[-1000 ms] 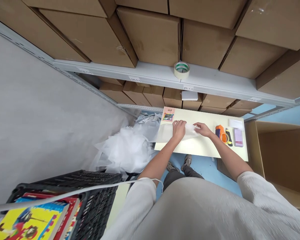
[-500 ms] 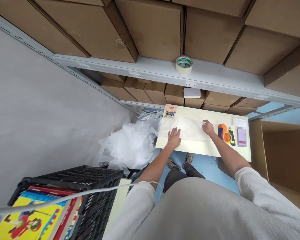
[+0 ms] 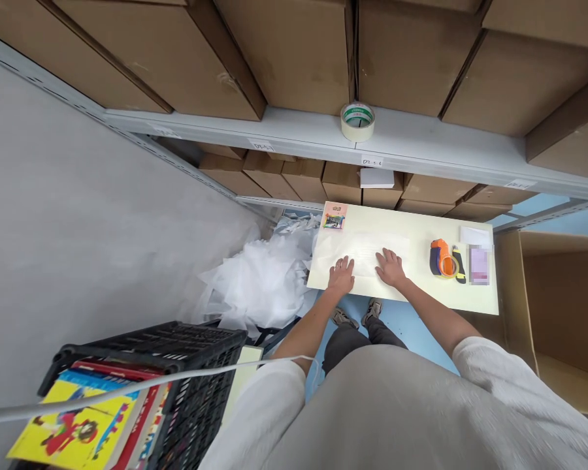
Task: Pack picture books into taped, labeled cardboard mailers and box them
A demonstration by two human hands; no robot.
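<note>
A thin, translucent white sheet [image 3: 362, 245] lies flat on the pale yellow table [image 3: 421, 225], with faint line-like marks showing in its middle. My left hand [image 3: 342, 275] rests on its lower left part, fingers spread. On its lower right part lies my right hand [image 3: 390, 266], palm down and fingers apart. Neither hand grips anything. At the table's far left corner is a small colourful picture card [image 3: 334, 217]. To the right of my right hand sit an orange and purple tape dispenser [image 3: 440, 256] and a black and yellow box cutter [image 3: 459, 266].
A pile of white sheets [image 3: 262, 281] lies left of the table. Nearer stands a black crate [image 3: 200, 365] with books [image 3: 78, 418]. A white cable [image 3: 176, 378] crosses in front. Shelving holds boxes [image 3: 304, 59] and a tape roll [image 3: 357, 122]. A large carton [image 3: 509, 281] stands right.
My right hand has let go of the sheet's right side and moved left, now flat beside my left hand. The sheet lies flatter. My left hand has stayed nearly in place.
</note>
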